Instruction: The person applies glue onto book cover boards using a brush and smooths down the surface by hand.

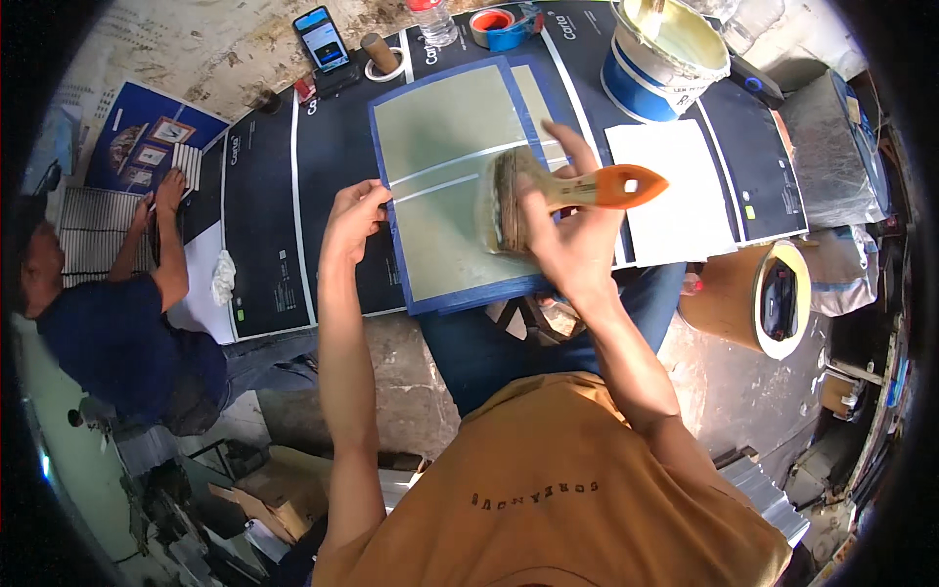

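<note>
My right hand (572,245) is wrapped round a wide flat paintbrush (626,186) with an orange-tipped handle. Its broad bristles, blurred at the edge, lie over the right part of a blue-bordered sheet (440,240). A pale grey-green coat covers the face of this sheet, crossed by light strips. At the sheet's left edge my left hand (354,223) is closed, thumb and finger pinching the blue border. Partly hidden below it, another similar sheet (533,93) shows at the upper right.
White paper (670,191) lies right of the sheets on the dark table covering (264,215). Behind it stands a paint bucket (665,73). Tape rolls (489,24), a bottle (435,24) and a phone (323,44) line the back. A co-worker (127,323) works at the left end.
</note>
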Available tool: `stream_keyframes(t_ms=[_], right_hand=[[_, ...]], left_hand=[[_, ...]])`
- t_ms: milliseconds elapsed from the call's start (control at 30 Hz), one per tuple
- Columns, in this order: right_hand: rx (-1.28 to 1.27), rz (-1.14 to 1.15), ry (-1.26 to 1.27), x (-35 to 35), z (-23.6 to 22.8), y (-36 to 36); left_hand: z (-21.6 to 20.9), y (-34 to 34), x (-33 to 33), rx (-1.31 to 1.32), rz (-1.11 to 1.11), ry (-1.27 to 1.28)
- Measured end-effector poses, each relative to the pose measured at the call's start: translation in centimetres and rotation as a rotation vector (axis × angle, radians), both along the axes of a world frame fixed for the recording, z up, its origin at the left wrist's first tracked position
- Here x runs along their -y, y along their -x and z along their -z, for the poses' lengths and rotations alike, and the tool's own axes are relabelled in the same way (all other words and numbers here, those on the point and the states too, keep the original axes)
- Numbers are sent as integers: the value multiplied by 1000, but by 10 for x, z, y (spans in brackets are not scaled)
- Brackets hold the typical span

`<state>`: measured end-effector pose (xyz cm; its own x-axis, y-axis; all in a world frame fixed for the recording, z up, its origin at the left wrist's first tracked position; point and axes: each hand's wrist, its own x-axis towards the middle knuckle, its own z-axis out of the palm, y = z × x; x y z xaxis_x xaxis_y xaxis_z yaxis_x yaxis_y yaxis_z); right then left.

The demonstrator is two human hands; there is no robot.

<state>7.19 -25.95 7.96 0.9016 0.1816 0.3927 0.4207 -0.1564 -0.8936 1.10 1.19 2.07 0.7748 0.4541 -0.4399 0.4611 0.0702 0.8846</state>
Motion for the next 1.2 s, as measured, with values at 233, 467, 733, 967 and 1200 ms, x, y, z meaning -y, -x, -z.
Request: stream_keyframes(t_ms=[233, 467, 733, 967, 1200], right_hand=[[-157, 138, 112, 115, -1, 31], [-77, -48, -109, 22, -10, 33], [57, -128, 175, -30, 25, 32], [-79, 276, 144, 161, -8, 40], [-55, 657, 103, 255, -28, 18]], left_hand=[[5, 11, -10, 3, 15, -40], [7, 10, -9, 19, 2, 80], [10, 8, -17, -16, 0, -6], [13, 22, -22, 105, 6, -50], [27, 108, -124, -4, -179, -43]])
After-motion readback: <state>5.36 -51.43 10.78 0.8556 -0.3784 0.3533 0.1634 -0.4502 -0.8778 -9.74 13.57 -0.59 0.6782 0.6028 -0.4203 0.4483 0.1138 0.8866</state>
